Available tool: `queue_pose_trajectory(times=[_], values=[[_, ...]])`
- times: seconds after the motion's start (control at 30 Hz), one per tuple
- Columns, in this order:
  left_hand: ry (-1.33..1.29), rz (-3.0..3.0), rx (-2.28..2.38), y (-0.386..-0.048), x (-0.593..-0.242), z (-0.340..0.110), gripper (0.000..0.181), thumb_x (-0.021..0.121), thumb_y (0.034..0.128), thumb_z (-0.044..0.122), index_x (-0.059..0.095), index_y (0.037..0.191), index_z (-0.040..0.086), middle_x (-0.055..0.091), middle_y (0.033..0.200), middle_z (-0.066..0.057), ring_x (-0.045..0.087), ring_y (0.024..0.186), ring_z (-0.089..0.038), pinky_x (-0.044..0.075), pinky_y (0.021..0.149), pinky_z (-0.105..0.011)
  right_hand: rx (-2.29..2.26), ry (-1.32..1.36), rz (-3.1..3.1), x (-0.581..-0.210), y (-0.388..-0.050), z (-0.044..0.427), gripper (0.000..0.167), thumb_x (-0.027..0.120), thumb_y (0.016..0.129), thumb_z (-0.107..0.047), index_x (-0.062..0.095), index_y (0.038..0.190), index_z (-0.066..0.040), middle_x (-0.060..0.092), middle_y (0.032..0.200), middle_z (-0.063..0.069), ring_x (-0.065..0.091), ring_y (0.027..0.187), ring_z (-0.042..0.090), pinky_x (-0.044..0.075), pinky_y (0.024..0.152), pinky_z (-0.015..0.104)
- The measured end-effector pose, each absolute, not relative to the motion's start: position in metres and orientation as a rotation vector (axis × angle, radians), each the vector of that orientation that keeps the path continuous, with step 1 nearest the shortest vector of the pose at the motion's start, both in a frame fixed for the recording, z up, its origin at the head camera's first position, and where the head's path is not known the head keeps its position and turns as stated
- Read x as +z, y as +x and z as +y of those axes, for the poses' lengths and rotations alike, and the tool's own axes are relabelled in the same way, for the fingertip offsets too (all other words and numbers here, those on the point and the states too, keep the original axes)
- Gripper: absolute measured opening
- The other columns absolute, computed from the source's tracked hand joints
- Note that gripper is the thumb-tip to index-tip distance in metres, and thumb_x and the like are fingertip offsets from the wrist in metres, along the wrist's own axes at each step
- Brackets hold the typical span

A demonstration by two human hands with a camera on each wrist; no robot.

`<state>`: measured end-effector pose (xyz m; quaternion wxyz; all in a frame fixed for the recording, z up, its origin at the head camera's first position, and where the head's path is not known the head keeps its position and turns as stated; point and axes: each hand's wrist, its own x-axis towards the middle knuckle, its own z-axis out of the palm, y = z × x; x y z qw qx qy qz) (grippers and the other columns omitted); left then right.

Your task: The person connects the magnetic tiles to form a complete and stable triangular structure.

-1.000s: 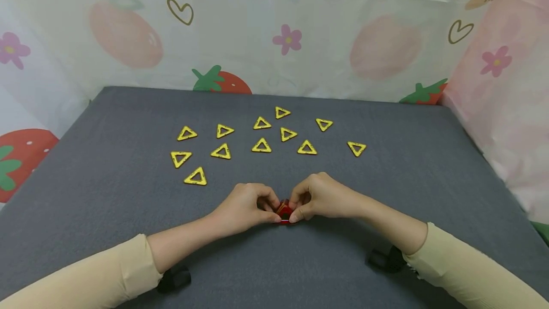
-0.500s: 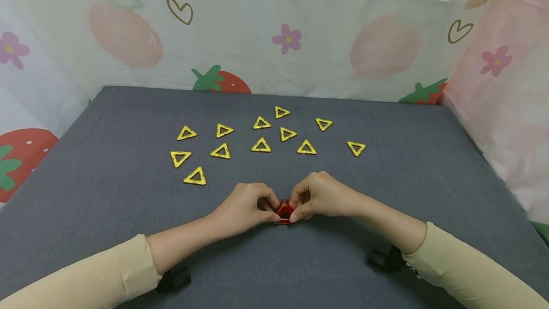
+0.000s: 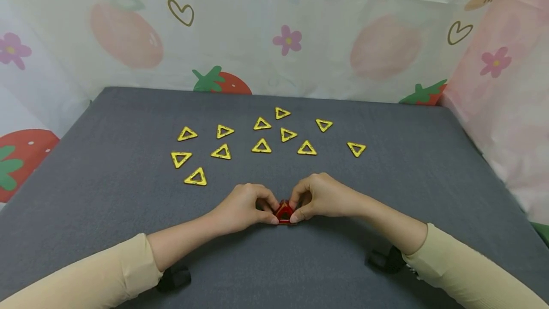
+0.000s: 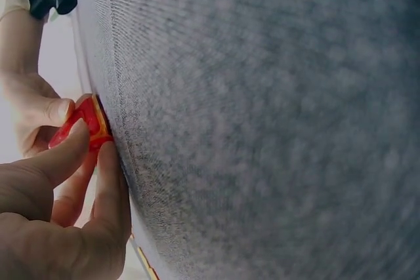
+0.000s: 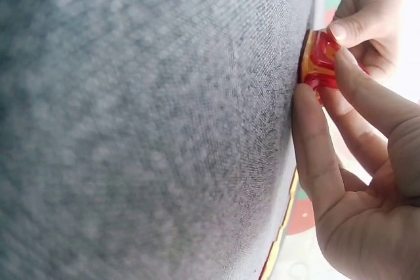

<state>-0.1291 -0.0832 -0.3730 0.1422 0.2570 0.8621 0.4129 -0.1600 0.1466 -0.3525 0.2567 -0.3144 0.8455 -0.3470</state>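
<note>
Several red triangular frame tiles lean together into a small pyramid (image 3: 285, 212) that stands on the grey cloth in the head view. My left hand (image 3: 243, 209) pinches its left side between thumb and fingers. From the right, my right hand (image 3: 325, 198) pinches the opposite side, with its thumb low at the front. Close up in the left wrist view, the red tiles (image 4: 96, 121) have a yellowish edge and sit between the fingers of both hands. The right wrist view shows the red tiles (image 5: 323, 56) low on the cloth; fingers hide part of them.
Beyond my hands, several yellow triangular frame tiles lie flat and scattered, among them one near my left hand (image 3: 196, 177) and one at the far right (image 3: 356, 149). Grey cloth (image 3: 283, 271) covers the table. A printed curtain (image 3: 317, 8) hangs behind it.
My left thumb has shifted slightly left and down, so more of the pyramid's red front shows. The right hand and the yellow tiles look the same.
</note>
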Motion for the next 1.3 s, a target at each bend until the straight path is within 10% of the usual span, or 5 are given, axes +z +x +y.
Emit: queue_pose_trajectory(times=[0.77, 1.3], values=[[0.535, 2.548, 1.287, -0.144, -0.367, -0.065, 0.015, 0.079, 0.0831, 0.016, 0.072, 0.095, 0.011, 0.076, 0.093, -0.004, 0.065, 0.072, -0.004, 0.052, 0.065, -0.021, -1.017, -0.673, 2.424, -0.346, -0.172, 0.158, 0.016, 0.081, 0.082, -0.022, 0.073, 0.095, -0.017, 0.077, 0.090, -0.001, 0.074, 0.082, 0.007, 0.058, 0.074, 0.027], [0.343, 2.333, 1.555, -0.173, -0.366, -0.010, 0.038, 0.073, 0.0857, 0.004, 0.062, 0.122, 0.004, 0.069, 0.123, -0.014, 0.068, 0.112, -0.025, 0.058, 0.089, -0.032, -1.112, -0.521, 2.452, -0.343, -0.200, 0.213, 0.022, 0.078, 0.085, -0.023, 0.071, 0.103, -0.011, 0.074, 0.106, 0.008, 0.074, 0.092, 0.015, 0.057, 0.080, 0.030]])
